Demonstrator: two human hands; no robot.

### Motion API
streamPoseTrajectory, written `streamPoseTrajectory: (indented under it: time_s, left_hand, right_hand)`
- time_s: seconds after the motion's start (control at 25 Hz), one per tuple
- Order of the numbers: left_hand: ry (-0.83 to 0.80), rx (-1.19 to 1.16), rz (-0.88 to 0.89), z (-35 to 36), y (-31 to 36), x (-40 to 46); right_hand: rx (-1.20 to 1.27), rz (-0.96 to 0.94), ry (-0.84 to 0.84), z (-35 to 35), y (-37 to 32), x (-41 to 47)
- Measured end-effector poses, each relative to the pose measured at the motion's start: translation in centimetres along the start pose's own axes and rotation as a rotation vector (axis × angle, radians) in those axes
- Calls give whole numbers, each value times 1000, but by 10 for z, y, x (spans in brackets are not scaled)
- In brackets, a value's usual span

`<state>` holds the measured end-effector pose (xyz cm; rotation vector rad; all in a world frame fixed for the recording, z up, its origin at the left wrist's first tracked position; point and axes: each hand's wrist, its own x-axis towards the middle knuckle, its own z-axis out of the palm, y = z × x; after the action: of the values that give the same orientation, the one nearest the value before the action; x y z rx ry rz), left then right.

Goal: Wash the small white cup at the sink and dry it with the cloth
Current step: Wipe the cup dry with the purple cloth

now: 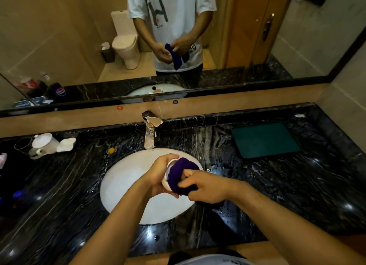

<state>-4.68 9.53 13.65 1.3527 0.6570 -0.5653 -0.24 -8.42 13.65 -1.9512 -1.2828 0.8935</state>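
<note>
Cup being wiped above the basin

Only a sliver of the small white cup (168,177) shows between the left hand (158,177), curled around it from the left, and the purple cloth (184,175) stuffed into its mouth. The right hand (206,186), fingers closed, grips the cloth over the white sink (126,177).

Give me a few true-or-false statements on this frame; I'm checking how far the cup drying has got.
1. The left hand holds the small white cup. True.
2. The purple cloth lies on the green mat. False: the right hand presses it into the cup.
3. Water runs from the faucet. False: no stream shows.
4. Both hands are above the sink. True.
</note>
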Motion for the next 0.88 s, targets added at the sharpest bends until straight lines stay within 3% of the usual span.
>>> streamPoseTrajectory:
  time_s: [0.12, 0.2, 0.24, 0.32, 0.4, 0.48, 0.56, 0.76, 0.88]
  left_hand:
    - [-54, -40, -20, 6, 3, 6]
    - [-80, -130, -6, 10, -1, 11]
    - [-85, -194, 8, 11, -3, 13]
    - [-73, -350, 46, 7, -9, 16]
    - [-44, -453, 85, 0, -16, 16]
    - [22, -441, 144, -4, -22, 20]
    - [133, -385, 180, -4, -24, 22]
    - [233, -466, 300, 12, -18, 20]
    - [340, -564, 434, 30, -9, 13]
  right_hand:
    - [-331, 75, 96, -12, 4, 0]
    - [-482, 184, 262, -14, 5, 0]
    - [-432, 241, 407, -13, 7, 0]
    - [-82, 331, 777, -13, 15, 1]
    - [544, 343, 1006, -19, 19, -1]
    - [1212, 235, 963, -26, 18, -6]
    - [1573, 208, 807, -25, 14, -9]
    - [1544, 217, 670, -7, 11, 19]
    - [1307, 135, 851, -4, -2, 36]
